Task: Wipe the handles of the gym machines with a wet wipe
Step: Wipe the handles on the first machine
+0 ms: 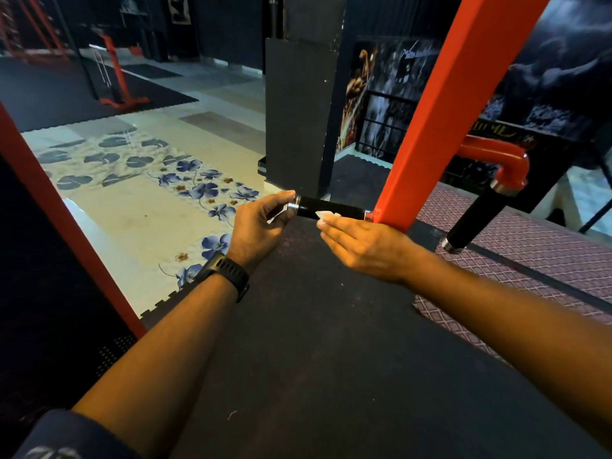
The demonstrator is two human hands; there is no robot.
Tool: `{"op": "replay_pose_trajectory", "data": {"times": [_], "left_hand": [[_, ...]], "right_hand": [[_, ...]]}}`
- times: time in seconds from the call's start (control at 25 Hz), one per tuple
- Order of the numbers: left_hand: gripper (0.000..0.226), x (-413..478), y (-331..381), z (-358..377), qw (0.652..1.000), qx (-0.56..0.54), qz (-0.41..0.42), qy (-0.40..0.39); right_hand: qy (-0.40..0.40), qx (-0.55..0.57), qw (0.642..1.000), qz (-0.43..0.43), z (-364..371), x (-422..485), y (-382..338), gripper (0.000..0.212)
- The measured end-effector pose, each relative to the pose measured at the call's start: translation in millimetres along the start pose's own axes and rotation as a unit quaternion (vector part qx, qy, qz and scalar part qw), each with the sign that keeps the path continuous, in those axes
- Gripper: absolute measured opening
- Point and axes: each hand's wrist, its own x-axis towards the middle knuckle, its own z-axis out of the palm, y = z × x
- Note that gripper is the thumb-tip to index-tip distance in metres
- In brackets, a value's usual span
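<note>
Pinching handle end, left hand, right hand flat on wipe, red post adjoining

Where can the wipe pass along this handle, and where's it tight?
Bare handle runs between the left hand at its free end and the wipe at the right hand. Tight past the wipe, where handle meets red post.

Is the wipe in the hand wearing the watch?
No, the right hand presses the white wipe against the black handle, while the watch is on the wrist of the left hand.
</note>
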Motion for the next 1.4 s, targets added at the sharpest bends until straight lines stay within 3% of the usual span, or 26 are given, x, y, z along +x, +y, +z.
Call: {"op": "replay_pose_trajectory", "data": {"times": [0.16, 0.28, 0.4, 0.68, 0.84, 0.96, 1.04, 1.12, 1.16, 1.24, 1.4], "left_hand": [[0.034, -1, 1, -1, 1.000, 0.000, -0.010, -0.003], [0.035, -3, 4, 2, 1.000, -0.021, -0.012, 0.010], [0.035, -2, 4, -1, 1.000, -0.003, -0.010, -0.001], [0.037, -3, 6, -1, 1.000, 0.009, -0.007, 0.001], [0.035, 0, 2, -1, 1.000, 0.020, 0.000, 0.001], [0.035, 2, 3, 3, 1.000, 0.012, -0.012, 0.008], [0.035, 1, 2, 2, 1.000, 0.005, -0.009, 0.005], [0.036, -1, 1, -1, 1.000, -0.001, -0.001, 0.008], [0.036, -2, 0, -1, 1.000, -0.005, 0.001, 0.010], [0.034, -2, 1, 0, 1.000, -0.013, -0.004, 0.003], [0.033, -1, 1, -4, 0.999, -0.035, -0.010, -0.005]], "right_hand": [[-0.026, 0.021, 0.999, 0.010, -6, -20, -1, 0.042], [-0.047, 0.056, 0.984, 0.165, -15, 9, 3, 0.038], [-0.159, 0.172, 0.914, 0.333, -38, 43, 0, 0.036], [-0.206, 0.247, 0.838, 0.441, -62, 61, 12, 0.025], [-0.186, 0.259, 0.849, 0.421, -55, 55, 6, 0.029], [-0.148, 0.281, 0.820, 0.476, -43, 64, 7, 0.024], [-0.036, 0.283, 0.855, 0.433, -36, 58, -13, 0.029], [0.085, 0.202, 0.922, 0.321, -20, 33, -27, 0.033], [0.100, 0.164, 0.950, 0.245, -11, 19, -24, 0.035], [0.084, 0.105, 0.984, 0.113, 0, 7, -7, 0.040], [0.012, 0.067, 0.997, -0.040, 5, 32, -2, 0.039]]}}
